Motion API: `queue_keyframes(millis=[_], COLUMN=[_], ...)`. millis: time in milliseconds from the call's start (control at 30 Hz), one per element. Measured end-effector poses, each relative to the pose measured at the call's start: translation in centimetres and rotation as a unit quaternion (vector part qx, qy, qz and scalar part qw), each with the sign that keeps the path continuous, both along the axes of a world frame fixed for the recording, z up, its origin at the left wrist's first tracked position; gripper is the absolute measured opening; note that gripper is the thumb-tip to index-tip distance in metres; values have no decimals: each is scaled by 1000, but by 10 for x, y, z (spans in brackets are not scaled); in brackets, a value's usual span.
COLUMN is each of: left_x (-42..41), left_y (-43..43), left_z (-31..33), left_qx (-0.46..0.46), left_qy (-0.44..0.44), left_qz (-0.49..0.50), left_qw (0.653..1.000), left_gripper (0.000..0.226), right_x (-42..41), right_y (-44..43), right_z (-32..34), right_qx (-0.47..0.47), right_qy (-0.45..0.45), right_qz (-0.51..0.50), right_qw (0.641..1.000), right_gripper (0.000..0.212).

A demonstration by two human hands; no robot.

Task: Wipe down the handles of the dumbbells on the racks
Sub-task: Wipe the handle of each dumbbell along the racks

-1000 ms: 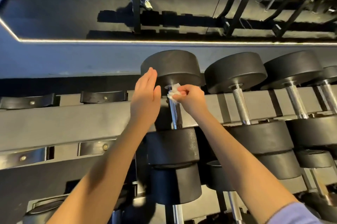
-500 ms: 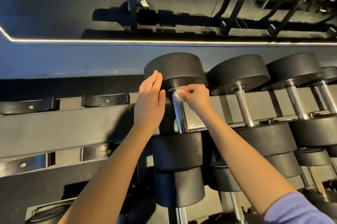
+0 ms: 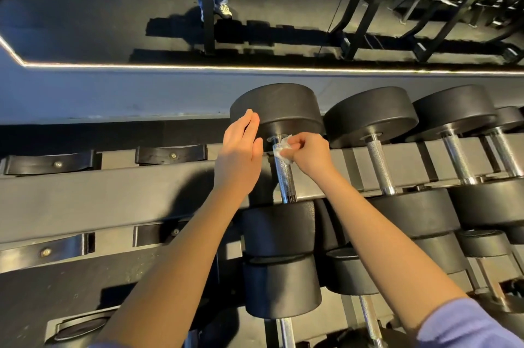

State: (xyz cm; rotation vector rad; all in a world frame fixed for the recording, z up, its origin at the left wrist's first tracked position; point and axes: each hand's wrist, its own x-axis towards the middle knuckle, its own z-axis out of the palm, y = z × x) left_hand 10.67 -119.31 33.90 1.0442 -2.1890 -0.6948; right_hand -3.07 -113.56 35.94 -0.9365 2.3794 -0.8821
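Rack (image 3: 85, 197): a dark, tiered frame that runs under both of my forearms and extends past each hand to the picture edges. Black saddles (image 3: 170, 154) are bolted to it to the left of my left hand.

Dumbbell (image 3: 278, 109): it lies in the top tier between my hands, with its black far head beyond my fingertips and its near head under my wrists. Its knurled chrome handle (image 3: 285, 177) runs between the two heads. More dumbbells (image 3: 377, 160) lie side by side to the right of my right hand.

Left hand (image 3: 238, 154): arm extended, palm turned inward, fingers straight and held together, grasping nothing. The fingertips reach the rim of the far head and appear to touch it; the contact cannot be confirmed from this angle.

Right hand (image 3: 309, 154): arm extended, knuckles up, fingers curled and pinching a small white wipe (image 3: 282, 149). The wipe is pressed against the far end of the handle, just below the far head.

Hidden or cut off: my right fingers cover most of the wipe. My left palm faces away. A lilac sleeve (image 3: 465, 325) on my right arm is cropped at the lower edge.
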Motion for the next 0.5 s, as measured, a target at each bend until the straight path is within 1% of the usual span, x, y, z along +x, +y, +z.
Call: queue_keyframes(millis=[67, 167, 233, 267, 333, 400, 500], left_x=[1, 2, 1, 1, 1, 1, 2], left_y=[-1, -2, -2, -2, -2, -2, -2], left_z=[0, -1, -2, -3, -4, -5, -4], left_qx=[-8, -13, -4, -8, -20, -27, -22], left_qy=[6, 17, 23, 25, 27, 24, 20], left_qz=[-3, -5, -3, -1, 1, -1, -3], left_qw=[1000, 1000, 1000, 1000, 999, 999, 1000], left_gripper=[45, 44, 45, 45, 44, 44, 45], right_x=[1, -1, -4, -4, -3, -2, 1], right_y=[-1, 10, 20, 24, 28, 24, 10], right_z=[1, -3, -7, -9, -9, -9, -6], right_qx=[9, 88, 158, 188, 222, 212, 124], right_qy=[-7, -6, -6, -9, -11, -6, 9], right_qz=[-2, 36, 64, 74, 84, 71, 32], right_qw=[1000, 995, 985, 979, 971, 975, 992], right_gripper=[26, 36, 33, 28, 18, 16, 15])
